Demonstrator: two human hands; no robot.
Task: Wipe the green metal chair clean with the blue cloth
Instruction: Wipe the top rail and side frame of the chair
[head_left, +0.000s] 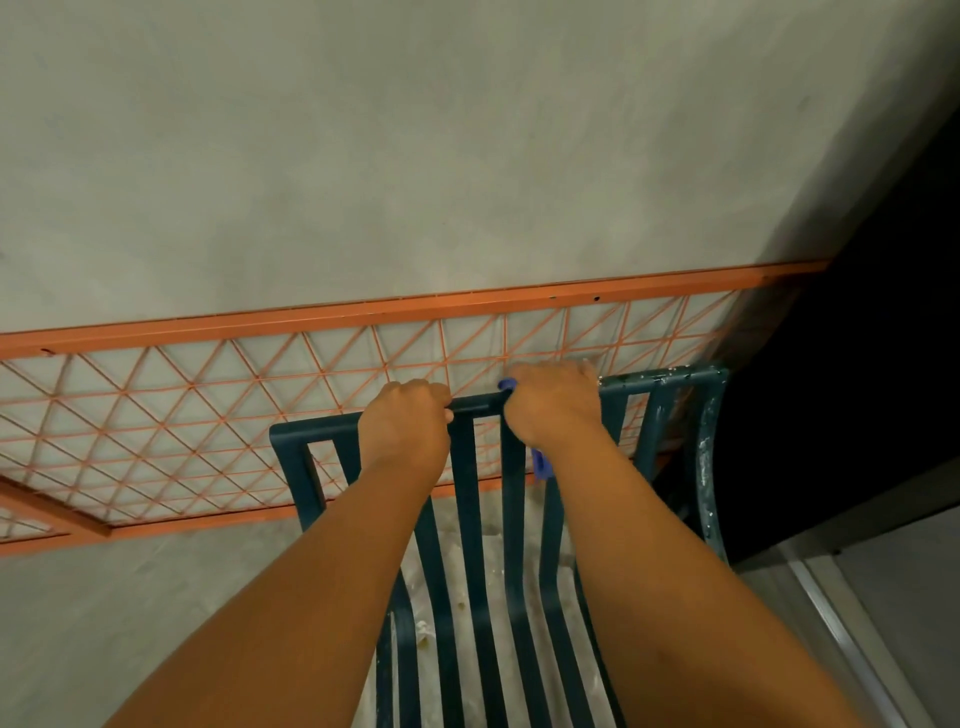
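Note:
The dark green metal chair (470, 525) stands in front of me, its slatted back and seat running down the middle of the view. My left hand (404, 423) grips the chair's top rail left of centre. My right hand (553, 402) is curled over the same rail just to the right, holding the blue cloth (540, 463) against it. Only small bits of the cloth show: a tip above my fingers and a strip hanging under my wrist. White paint spatter covers the rail's right end and the right upright.
An orange metal grid frame (218, 384) leans against the grey wall (415, 156) right behind the chair. A dark opening (872, 364) lies to the right, with a metal door track (852, 639) on the floor. Pale debris lies under the seat slats.

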